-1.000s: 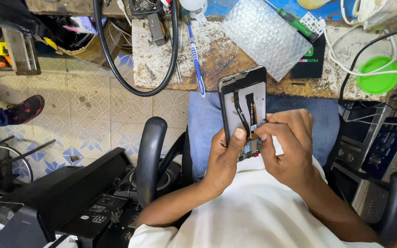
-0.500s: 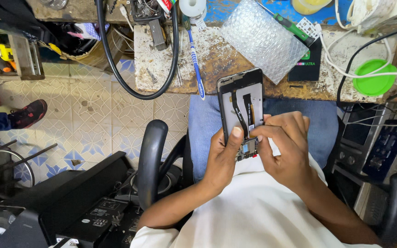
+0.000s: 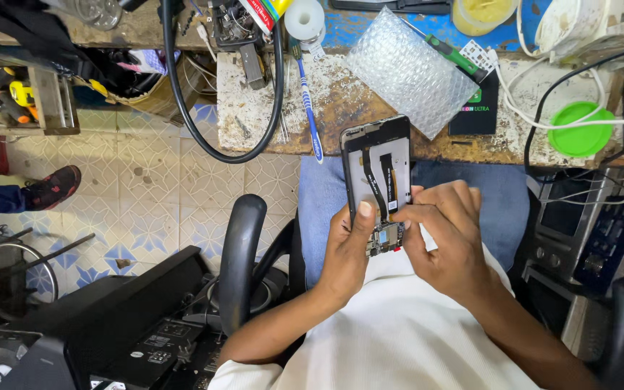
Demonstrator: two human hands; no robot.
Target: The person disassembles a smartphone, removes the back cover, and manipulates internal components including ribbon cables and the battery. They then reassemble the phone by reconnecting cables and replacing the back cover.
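Phone chassis (image 3: 378, 180), opened with its back cover off, is held upright over the person's lap, at 6 o'clock from the tabletop (image 3: 341, 108) edge. Compared with half a second earlier, the right hand (image 3: 448, 238) has moved slightly inward, its fingertips now pressing at the lower circuit board (image 3: 386, 237) beside the black flex cables (image 3: 380, 180); the phone itself has hardly shifted. This suggests fine work at the board connector is continuing rather than finished.

Left hand (image 3: 347, 253) is closed around the phone's lower left edge, thumb on the frame. Right hand is pinched at the board; whether it holds a small part cannot be told.

Packages and labels:
- Bubble-wrap sheet (image 3: 409, 68), clear, square, at 12 o'clock from the phone.
- Black flat box (image 3: 479, 108) with green and white lettering, at 1 o'clock.
- Green round lid (image 3: 581, 128), at 2 o'clock.
- Yellow tub (image 3: 482, 14), at the tabletop's far edge.
- White tape roll (image 3: 305, 19), at 11 o'clock.
- Blue toothbrush (image 3: 308, 108), at 10 o'clock.
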